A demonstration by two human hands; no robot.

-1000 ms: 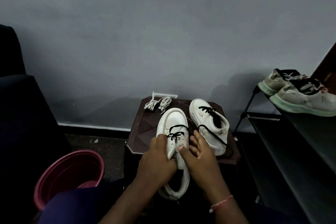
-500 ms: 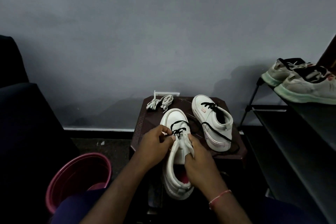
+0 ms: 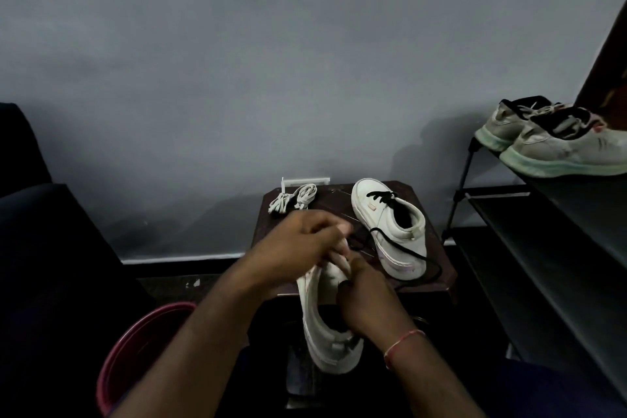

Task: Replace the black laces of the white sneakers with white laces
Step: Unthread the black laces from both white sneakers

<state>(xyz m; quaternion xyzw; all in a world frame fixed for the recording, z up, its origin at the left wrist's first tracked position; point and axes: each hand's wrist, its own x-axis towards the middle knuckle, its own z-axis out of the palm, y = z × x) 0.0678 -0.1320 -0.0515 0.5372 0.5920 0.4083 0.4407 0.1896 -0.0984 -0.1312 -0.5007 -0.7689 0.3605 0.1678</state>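
Both hands work at the near sneaker [image 3: 322,322], which hangs heel-down off the near edge of the small dark table [image 3: 268,231], toe propped on the top; likely tilted so the eyelets face the person. Left hand [image 3: 298,248] is curled over the toe end, fingertips pinched together near a bit of black lace [image 3: 356,237], probably drawing it out; blur hides the actual grip. Right hand [image 3: 366,299] clasps the shoe's side at the opening, steadying it against the pull. Second sneaker [image 3: 390,224] sits on the table's right side, its black lace half undone and trailing toward the near right corner. White laces [image 3: 295,200] lie bundled at the far left corner, within reach, unused. Unlacing stage, I judge; no white lace threaded yet.
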